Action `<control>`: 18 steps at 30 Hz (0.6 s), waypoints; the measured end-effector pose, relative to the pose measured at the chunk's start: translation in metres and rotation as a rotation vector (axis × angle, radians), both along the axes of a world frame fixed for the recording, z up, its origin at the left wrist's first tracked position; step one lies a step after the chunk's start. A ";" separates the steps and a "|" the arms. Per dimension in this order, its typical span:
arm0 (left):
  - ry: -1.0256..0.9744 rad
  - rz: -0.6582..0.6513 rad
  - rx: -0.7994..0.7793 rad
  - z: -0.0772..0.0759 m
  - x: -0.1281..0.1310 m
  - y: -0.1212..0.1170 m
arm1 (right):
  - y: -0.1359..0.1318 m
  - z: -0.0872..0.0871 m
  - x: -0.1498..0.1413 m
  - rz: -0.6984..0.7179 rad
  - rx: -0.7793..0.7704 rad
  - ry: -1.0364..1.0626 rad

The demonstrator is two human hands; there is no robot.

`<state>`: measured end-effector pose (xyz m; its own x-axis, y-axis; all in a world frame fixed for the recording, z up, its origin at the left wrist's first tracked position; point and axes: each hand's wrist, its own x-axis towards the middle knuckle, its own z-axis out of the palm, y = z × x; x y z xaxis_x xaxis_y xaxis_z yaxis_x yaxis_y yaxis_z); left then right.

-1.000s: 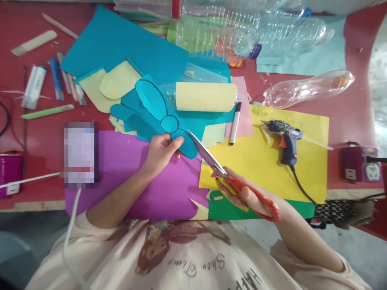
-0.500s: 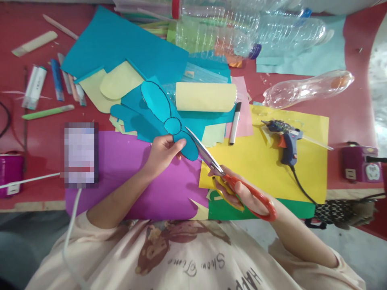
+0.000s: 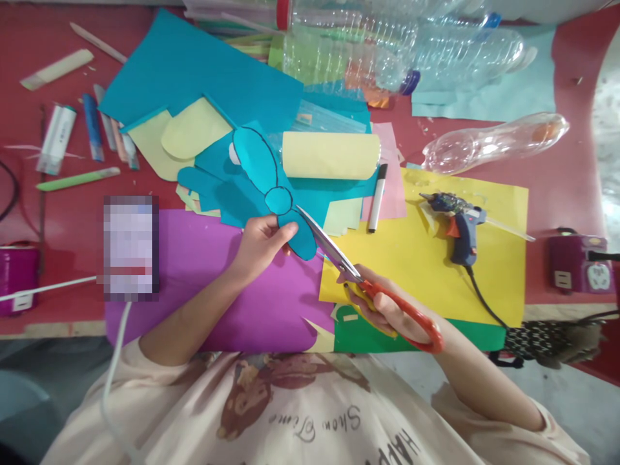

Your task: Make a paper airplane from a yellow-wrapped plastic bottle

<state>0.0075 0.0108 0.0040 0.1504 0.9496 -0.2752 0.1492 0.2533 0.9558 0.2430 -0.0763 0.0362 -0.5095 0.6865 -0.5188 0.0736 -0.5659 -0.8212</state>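
the left hand [image 3: 261, 247] pinches the blue cutout [image 3: 256, 158] between thumb and fingers, near its small round middle. the cutout is raised over the blue paper [image 3: 213, 184] and the edge of the purple sheet [image 3: 203, 278], with one long lobe pointing away from the person. the right hand [image 3: 394, 315] is closed around the handles of the scissors [image 3: 334, 250], whose tip is at the notch beside the round middle. the blades look nearly together, but i cannot tell surely if paper is between them. i judge that the step in hand is trimming along the black line. the next cut calls for a small opening of the blades, a slow turn of the cutout, and the left fingers kept away from the edge. farther out, the marker [image 3: 377, 198] lies near the roll [image 3: 330, 155], and the glue gun [image 3: 464, 237] rests on the yellow sheet [image 3: 402, 265].
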 end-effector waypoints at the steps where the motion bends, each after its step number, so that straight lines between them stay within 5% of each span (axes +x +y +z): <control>1: 0.001 -0.003 0.002 0.000 0.000 0.000 | 0.000 0.000 0.001 0.003 -0.002 -0.024; 18: 0.025 0.037 0.082 -0.004 0.002 0.003 | 0.001 -0.003 0.014 0.136 0.147 -0.030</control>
